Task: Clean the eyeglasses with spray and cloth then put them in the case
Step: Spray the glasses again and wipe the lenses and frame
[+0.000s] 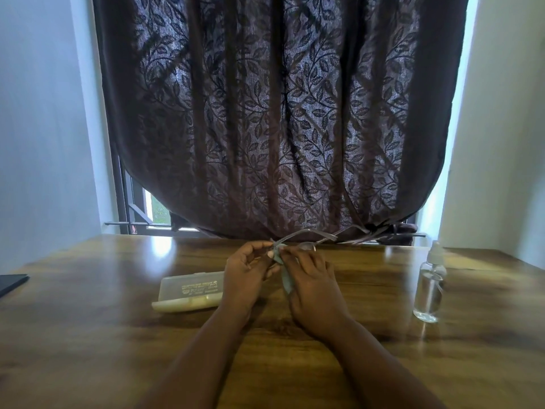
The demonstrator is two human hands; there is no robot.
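Note:
Thin-framed eyeglasses [306,239] are held up over the middle of the wooden table, temples pointing away toward the curtain. My left hand [246,271] pinches the frame at its left end. My right hand [311,280] pinches a pale blue-grey cloth [285,278] against a lens, and the cloth hangs down between the two hands. A translucent cream glasses case [188,292] lies shut on the table just left of my left wrist. A clear spray bottle [430,286] with a white nozzle stands upright at the right.
The wooden table [88,335] stretches across the view. A dark flat object [11,283] lies at its left edge. A dark leaf-patterned curtain [280,113] hangs behind the far edge, with white walls on both sides.

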